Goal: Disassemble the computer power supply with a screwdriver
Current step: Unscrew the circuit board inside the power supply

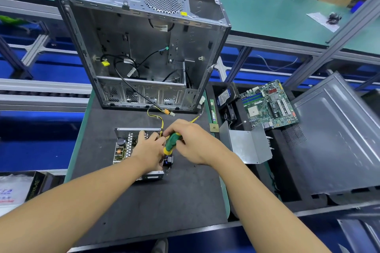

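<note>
1. The power supply [123, 151] lies flat on the bench [144, 201], lid off: a silver tray baring circuit board, black capacitor and copper coil.
2. The screwdriver [171, 142], green-and-yellow handled, tilts over the supply's right edge, gripped in the right hand [191, 144]; its shaft is hidden.

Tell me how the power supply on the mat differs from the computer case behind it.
The power supply is far smaller than the computer case. The power supply holds a circuit board; the computer case holds mostly loose cables. Both are open grey metal shells.
</note>
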Demonstrator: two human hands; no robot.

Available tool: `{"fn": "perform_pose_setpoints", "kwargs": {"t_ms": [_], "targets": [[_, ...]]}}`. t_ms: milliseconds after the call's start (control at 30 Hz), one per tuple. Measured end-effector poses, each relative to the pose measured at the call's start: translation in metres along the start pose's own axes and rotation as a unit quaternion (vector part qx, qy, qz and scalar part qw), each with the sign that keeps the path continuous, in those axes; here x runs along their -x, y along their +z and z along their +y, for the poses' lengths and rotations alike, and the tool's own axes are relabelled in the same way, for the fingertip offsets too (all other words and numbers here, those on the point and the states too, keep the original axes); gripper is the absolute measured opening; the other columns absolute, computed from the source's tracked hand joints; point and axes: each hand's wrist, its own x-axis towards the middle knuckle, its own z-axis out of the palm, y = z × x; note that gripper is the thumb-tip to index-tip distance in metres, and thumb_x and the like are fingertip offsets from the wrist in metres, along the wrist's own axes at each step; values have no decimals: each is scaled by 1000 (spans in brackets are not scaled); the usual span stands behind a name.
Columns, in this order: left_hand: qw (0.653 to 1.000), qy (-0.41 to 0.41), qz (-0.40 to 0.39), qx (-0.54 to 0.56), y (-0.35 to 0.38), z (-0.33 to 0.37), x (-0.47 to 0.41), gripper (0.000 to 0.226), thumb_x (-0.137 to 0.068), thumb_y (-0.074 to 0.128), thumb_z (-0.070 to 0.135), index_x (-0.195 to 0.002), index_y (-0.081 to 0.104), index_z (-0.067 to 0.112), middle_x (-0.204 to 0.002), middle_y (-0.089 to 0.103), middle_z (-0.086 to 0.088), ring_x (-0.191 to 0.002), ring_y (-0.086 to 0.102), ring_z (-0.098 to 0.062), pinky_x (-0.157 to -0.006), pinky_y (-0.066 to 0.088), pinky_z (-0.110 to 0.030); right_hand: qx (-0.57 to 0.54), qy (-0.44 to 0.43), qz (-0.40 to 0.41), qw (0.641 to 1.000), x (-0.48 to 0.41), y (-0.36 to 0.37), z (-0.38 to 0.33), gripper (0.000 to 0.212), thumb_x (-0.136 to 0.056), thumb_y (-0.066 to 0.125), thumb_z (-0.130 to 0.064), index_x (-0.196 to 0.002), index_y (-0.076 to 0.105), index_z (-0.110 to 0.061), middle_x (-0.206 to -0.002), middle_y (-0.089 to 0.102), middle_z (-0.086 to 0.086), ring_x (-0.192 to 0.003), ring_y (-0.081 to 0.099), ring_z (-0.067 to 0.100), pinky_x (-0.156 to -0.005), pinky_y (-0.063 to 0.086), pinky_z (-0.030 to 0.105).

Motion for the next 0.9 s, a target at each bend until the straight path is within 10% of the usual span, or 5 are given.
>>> {"fn": "perform_pose_setpoints", "kwargs": {"t_ms": [233,433,700,900], "targets": [[1000,-4,3,-5,4,-1,-3,36,-80,50,49,-105,64,27,-118,46,7,-116,37,-21,-96,24,-50,-38,-3,46,998,4,-10,15,42,-85,47,5,-115,65,-18,-115,58,-7,-89,50,2,-78,38,12],[992,-14,-3,128,-1,-11,2,17,-73,65,47,-66,59,33,-104,50,17,-111,40,-7,-99,24,-45,-77,29,122,989,13,-29,38,28,-89,57,-11,-109,64,-29,-107,58,-12,-86,56,10,-79,47,24],[934,-160,66,312,-47,-5,-7,11,-76,67,33,-74,59,25,-73,63,14,-78,56,-12,-80,28,-32,-149,171,326,918,16,-5,66,19,-85,71,-24,-88,52,-21,-88,56,-3,-71,50,7,-55,35,14],[864,-81,80,491,-61,23,-7,18,-79,72,11,-73,57,19,-62,69,4,-53,58,-4,-56,41,-21,-222,292,278,888,18,30,86,29,-81,70,-26,-90,43,-21,-91,56,-5,-75,55,17,-60,44,29]]}}
